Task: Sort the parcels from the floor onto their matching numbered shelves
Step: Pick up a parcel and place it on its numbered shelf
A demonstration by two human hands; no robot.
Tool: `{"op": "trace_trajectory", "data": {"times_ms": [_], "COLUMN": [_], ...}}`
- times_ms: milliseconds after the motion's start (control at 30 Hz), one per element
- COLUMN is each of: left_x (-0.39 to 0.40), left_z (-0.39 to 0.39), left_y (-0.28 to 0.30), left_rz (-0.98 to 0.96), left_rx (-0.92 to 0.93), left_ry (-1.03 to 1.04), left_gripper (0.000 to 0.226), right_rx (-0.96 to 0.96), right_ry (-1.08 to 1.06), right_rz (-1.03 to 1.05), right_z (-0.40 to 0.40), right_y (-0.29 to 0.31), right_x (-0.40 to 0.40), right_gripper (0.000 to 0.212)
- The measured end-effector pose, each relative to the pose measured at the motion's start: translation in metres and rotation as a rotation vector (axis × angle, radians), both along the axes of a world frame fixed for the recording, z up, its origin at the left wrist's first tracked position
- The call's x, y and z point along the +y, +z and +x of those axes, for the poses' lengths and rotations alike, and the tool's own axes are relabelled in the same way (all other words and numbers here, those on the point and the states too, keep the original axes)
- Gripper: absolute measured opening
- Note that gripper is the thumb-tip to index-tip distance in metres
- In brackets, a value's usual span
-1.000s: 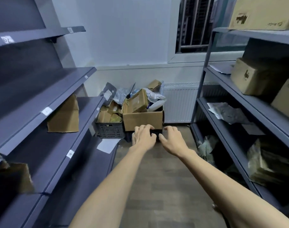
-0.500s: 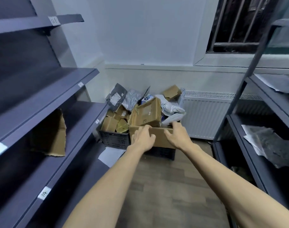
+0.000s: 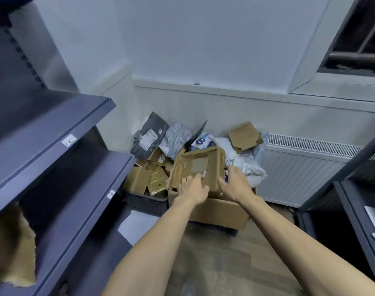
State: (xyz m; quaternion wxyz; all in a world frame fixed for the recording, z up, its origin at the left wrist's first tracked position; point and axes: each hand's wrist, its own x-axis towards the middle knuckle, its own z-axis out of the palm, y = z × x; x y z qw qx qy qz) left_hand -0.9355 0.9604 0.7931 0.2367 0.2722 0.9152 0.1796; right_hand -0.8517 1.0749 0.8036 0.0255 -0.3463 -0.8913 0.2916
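A flat brown cardboard parcel (image 3: 198,165) stands tilted on top of the pile in an open cardboard box (image 3: 220,213) on the floor. My left hand (image 3: 193,189) lies with its fingers on the parcel's lower face. My right hand (image 3: 233,183) holds the parcel's lower right edge, thumb in front and fingers spread behind. Grey numbered shelves (image 3: 60,133) run along the left, with small white labels (image 3: 69,141) on their front edges.
A black crate (image 3: 146,202) of small brown parcels sits left of the box. Grey and silver mailer bags (image 3: 150,135), white bags (image 3: 249,161) and a cardboard piece (image 3: 245,135) lean on the wall. A radiator (image 3: 299,169) and a right shelf unit (image 3: 361,210) flank the wooden floor.
I have stepped closer to the pile. Both hands rose from the open box's front wall onto the tilted brown parcel.
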Motion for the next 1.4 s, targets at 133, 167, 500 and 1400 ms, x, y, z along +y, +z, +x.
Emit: {"op": "trace_trajectory", "data": {"times_ms": [133, 167, 500, 1400], "left_x": [0.037, 0.045, 0.119, 0.177], "left_z": [-0.045, -0.053, -0.122, -0.133], "left_y": [-0.011, -0.016, -0.069, -0.258], "left_rz": [-0.001, -0.005, -0.075, 0.031], "left_rx": [-0.054, -0.063, -0.124, -0.695], "left_ry": [-0.015, -0.011, 0.16, 0.836], "left_gripper": [0.044, 0.042, 0.037, 0.06], "right_rx": [-0.035, -0.044, -0.19, -0.432], "right_ry": [0.004, 0.005, 0.209, 0.642], "right_rz": [-0.005, -0.009, 0.043, 0.51], "right_z": [-0.043, -0.052, -0.146, -0.245], "right_y": [-0.013, -0.017, -0.072, -0.203], "right_x": [0.037, 0.046, 0.135, 0.217], "right_gripper": [0.048, 0.048, 0.04, 0.05]}}
